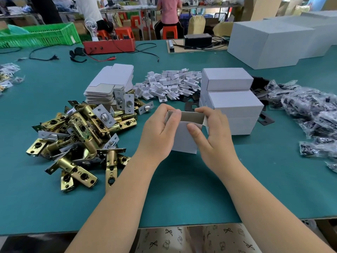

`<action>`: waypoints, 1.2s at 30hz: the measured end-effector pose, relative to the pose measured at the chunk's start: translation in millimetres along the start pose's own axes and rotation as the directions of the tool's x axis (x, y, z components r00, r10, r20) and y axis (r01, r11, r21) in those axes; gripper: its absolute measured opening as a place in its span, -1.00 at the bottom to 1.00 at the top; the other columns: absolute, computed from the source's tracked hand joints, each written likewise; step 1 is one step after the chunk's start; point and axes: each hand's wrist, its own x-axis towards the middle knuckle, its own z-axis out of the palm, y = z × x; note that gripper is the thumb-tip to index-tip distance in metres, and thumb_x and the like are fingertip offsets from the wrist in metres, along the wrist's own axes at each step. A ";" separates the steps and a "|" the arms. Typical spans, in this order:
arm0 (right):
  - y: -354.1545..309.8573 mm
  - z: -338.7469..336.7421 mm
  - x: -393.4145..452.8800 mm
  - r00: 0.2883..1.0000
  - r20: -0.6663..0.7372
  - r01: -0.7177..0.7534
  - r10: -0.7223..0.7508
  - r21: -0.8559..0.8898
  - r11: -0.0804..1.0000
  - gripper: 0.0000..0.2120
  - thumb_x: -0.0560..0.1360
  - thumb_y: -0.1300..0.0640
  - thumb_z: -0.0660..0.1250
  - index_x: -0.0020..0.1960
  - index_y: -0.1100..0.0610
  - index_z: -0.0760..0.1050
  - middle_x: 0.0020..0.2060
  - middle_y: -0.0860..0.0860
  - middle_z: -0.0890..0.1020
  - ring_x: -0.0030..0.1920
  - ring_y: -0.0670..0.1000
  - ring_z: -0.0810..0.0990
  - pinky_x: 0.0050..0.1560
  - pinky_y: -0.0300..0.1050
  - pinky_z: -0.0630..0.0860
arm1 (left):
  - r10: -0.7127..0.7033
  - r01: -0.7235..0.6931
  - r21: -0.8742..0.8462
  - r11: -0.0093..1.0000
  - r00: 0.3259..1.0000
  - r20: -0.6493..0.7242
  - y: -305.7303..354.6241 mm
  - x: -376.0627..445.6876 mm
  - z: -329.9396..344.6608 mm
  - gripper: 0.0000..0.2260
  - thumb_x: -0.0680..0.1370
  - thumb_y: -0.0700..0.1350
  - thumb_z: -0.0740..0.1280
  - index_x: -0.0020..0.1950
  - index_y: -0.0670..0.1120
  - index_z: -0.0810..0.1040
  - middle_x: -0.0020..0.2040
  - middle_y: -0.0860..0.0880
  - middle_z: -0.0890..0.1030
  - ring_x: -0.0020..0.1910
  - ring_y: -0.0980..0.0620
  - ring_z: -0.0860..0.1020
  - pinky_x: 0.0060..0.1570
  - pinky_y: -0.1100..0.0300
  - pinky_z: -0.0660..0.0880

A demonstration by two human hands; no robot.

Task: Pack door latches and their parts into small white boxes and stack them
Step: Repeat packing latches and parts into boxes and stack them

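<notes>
A small white box (pixel 184 137) stands upright in the middle of the green table, its top end open and empty. My left hand (pixel 156 132) grips its left side, thumb over the rim. My right hand (pixel 211 132) grips its right side, with the thumb pressed on the front face. A heap of brass door latches (pixel 80 136) lies to the left. Behind it stands a stack of flat white box blanks (pixel 109 84). Closed white boxes (pixel 231 103) are stacked just right of my hands.
A pile of small white card inserts (pixel 169 84) lies behind the box. Black strike plates (pixel 265 119) and clear bags of black parts (pixel 308 110) spread to the right. Large white cartons (pixel 269 42), a red tester box (pixel 109 46) and a green crate (pixel 42 35) line the far edge.
</notes>
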 end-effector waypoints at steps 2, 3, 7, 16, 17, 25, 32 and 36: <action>-0.7 0.8 -0.6 1.000 -0.009 0.002 -0.003 -0.005 1.000 -0.60 0.53 -0.06 0.19 0.28 0.14 0.40 -0.05 -0.17 0.38 0.02 -0.15 0.29 0.08 -0.52 0.19 | 0.019 -0.019 -0.003 1.000 1.000 -0.017 0.0 -0.2 1.0 -0.81 0.58 0.09 0.10 -0.17 0.08 0.40 -0.31 0.28 0.49 -0.30 0.23 0.43 -0.33 0.42 0.32; -0.8 1.1 -0.6 1.000 -0.008 0.000 0.000 0.007 1.000 -0.60 0.53 -0.06 0.19 0.28 0.14 0.40 -0.04 -0.20 0.37 0.02 -0.15 0.30 0.08 -0.52 0.19 | 0.027 -0.027 -0.001 1.000 0.999 -0.024 -0.1 -0.3 1.3 -0.81 0.58 0.09 0.09 -0.17 0.08 0.40 -0.32 0.28 0.48 -0.31 0.23 0.42 -0.33 0.42 0.31; 2.6 2.9 -1.3 0.998 0.063 -0.027 0.024 0.038 0.999 -0.45 0.53 -0.07 0.21 0.46 0.06 0.20 0.12 -0.20 0.35 0.14 -0.19 0.24 0.15 -0.59 0.09 | 0.011 -0.011 -0.043 0.999 1.000 -0.003 -0.4 0.0 2.9 -0.81 0.59 0.06 0.08 -0.15 0.07 0.41 -0.31 0.30 0.47 -0.28 0.26 0.42 -0.26 0.43 0.32; 7.9 8.5 -4.2 0.986 0.139 -0.124 0.092 0.240 0.963 -0.48 0.54 0.08 0.31 0.43 -0.05 0.18 0.19 -0.36 0.36 0.15 -0.41 0.35 0.11 -0.58 0.23 | -0.114 0.124 -0.249 0.961 0.992 0.055 0.4 0.7 4.4 -0.74 0.70 -0.08 0.05 -0.08 -0.02 0.48 -0.26 0.25 0.55 -0.25 0.36 0.45 -0.20 0.51 0.33; 6.3 8.8 -4.5 0.988 0.131 -0.118 0.086 0.256 0.960 -0.57 0.53 0.03 0.29 0.34 -0.11 0.23 0.12 -0.36 0.41 0.11 -0.40 0.39 0.06 -0.57 0.27 | -0.127 0.137 -0.245 0.960 0.990 0.054 0.2 0.9 4.5 -0.74 0.70 -0.06 0.05 -0.08 -0.04 0.47 -0.26 0.21 0.52 -0.28 0.34 0.43 -0.24 0.50 0.33; 2.1 10.6 -2.6 0.988 0.130 -0.119 0.081 0.317 0.941 -0.88 0.51 -0.07 0.22 0.03 -0.22 0.35 -0.05 -0.25 0.52 -0.03 -0.29 0.49 -0.04 -0.45 0.38 | -0.212 0.236 -0.284 0.929 0.971 0.114 -1.1 5.3 1.3 -0.69 0.67 0.10 0.06 -0.10 -0.02 0.46 -0.33 0.24 0.54 -0.33 0.26 0.48 -0.32 0.42 0.41; 5.2 6.7 -3.0 0.990 -0.057 -0.101 0.125 0.322 0.941 -0.78 0.47 -0.19 0.25 0.08 -0.21 0.34 -0.07 -0.36 0.53 -0.03 -0.22 0.52 -0.04 -0.33 0.44 | -0.541 0.507 -0.415 0.755 0.840 0.042 3.6 52.9 -6.9 -0.78 0.62 -0.03 0.20 -0.05 -0.06 0.61 -0.07 0.00 0.61 -0.14 -0.06 0.57 -0.05 0.07 0.58; 4.9 5.0 -3.1 0.988 -0.100 -0.081 0.114 0.285 0.955 -0.77 0.48 -0.15 0.28 0.10 -0.26 0.31 -0.01 -0.28 0.51 0.02 -0.16 0.51 -0.01 -0.34 0.42 | -0.485 0.485 0.065 0.872 0.874 -0.021 -11.9 78.4 -3.1 -0.88 0.57 -0.21 0.26 0.02 -0.15 0.59 0.07 -0.15 0.60 0.05 -0.18 0.57 0.11 -0.07 0.55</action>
